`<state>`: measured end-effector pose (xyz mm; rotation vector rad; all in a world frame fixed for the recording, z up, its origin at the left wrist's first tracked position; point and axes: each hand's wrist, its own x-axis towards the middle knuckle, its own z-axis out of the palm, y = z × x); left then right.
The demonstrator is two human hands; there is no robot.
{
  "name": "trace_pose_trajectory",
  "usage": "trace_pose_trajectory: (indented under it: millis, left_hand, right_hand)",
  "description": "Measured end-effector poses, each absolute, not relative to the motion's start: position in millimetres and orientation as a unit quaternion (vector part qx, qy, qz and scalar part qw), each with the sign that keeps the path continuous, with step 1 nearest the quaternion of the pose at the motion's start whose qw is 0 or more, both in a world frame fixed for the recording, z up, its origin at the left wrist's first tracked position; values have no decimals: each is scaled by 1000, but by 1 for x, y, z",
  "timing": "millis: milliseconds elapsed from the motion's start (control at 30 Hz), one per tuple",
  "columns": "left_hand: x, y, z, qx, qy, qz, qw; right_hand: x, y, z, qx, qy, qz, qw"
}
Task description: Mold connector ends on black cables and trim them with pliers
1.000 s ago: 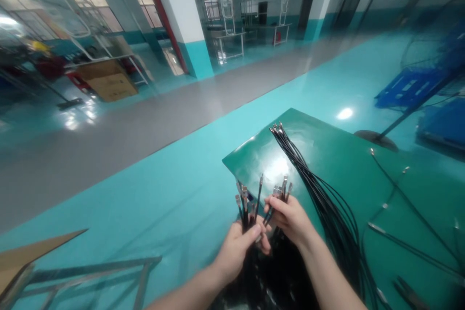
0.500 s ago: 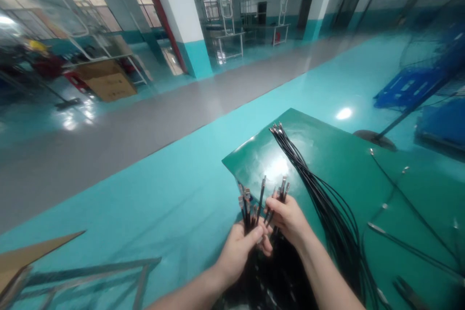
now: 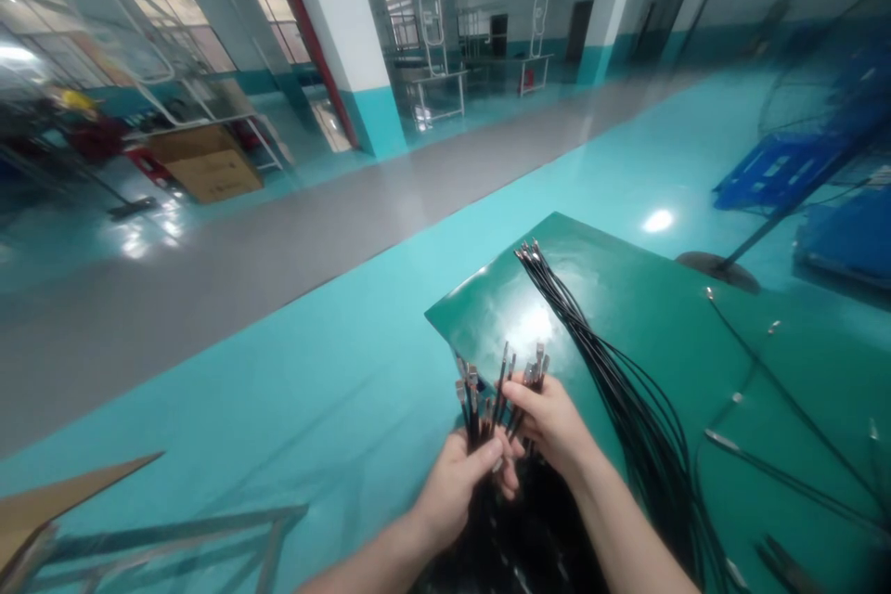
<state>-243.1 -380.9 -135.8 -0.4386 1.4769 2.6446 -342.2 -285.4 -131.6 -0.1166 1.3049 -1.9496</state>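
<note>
The left hand (image 3: 452, 478) has its grip curled round a cluster of black cables (image 3: 471, 413), thumb laid across them, their metal connector ends sticking up above the fingers. Just beside it, the right hand (image 3: 557, 422) pinches a smaller cluster (image 3: 535, 376) between thumb and fingers, its grip closed down on them. All these cables stand roughly upright at the near corner of the green bench (image 3: 626, 297); below the hands they run into a dark mass where single strands cannot be told apart.

The likeliest slip is a mix-up between the two clusters — a few thin cables stand between them, and which hand holds those cannot be made out. If the left grip slackens to let one strand through, several could slide down together, since the ends sit at uneven heights. Tangling down in the dark mass could make one cable drag its neighbours along. On the bench, a long bundle (image 3: 591, 339) lies close by the right forearm — a sideways sweep of that arm could brush it and skew its gathered ends.
</note>
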Motion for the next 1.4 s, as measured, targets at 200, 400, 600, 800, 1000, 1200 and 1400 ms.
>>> trace_pose_trajectory:
  millis: [200,400,600,800,1000,1200,1400]
  left_hand:
    - [-243,-380,-131,-141,485,862,47]
    - [-246,-381,-136,-160,479,862,40]
    - [-246,-382,-136,-151,505,849,47]
    - [-247,-379,-134,-228,457,860,6]
    - [-252,-378,-128,-252,426,869,-8]
    - [-255,-385,-118,-174,441,877,80]
    - [-261,-386,-121,-122,457,866,159]
  right_hand:
    - [-341,-286,-133,-33,516,-773,368]
    - [-341,-287,-131,-25,511,-779,362]
    - [-340,-289,-131,-8,515,-768,380]
    - [-342,-287,-127,-17,519,-765,380]
    - [-344,-283,-126,-39,534,-760,368]
    - [-349,-274,-122,-74,537,-736,406]
    - [-352,-272,-128,-76,554,-711,426]
